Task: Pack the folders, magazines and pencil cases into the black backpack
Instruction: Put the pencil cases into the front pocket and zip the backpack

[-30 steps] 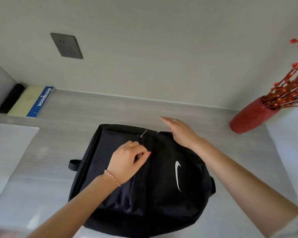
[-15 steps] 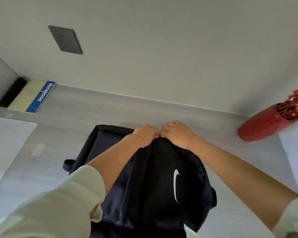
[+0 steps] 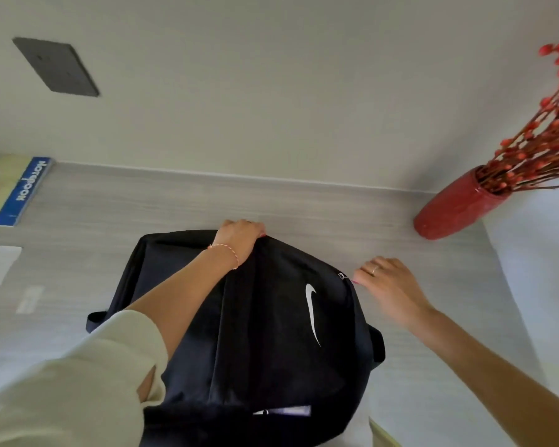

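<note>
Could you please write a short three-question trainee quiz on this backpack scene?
1. True or false: the left hand grips the top of the backpack.
2. What does the right hand pinch? A) the vase B) the zipper pull at the backpack's right edge C) the notebook
3. Fill in: the red vase holds red ____ branches.

Key: 1 true; 2 B; 3 berry.
</note>
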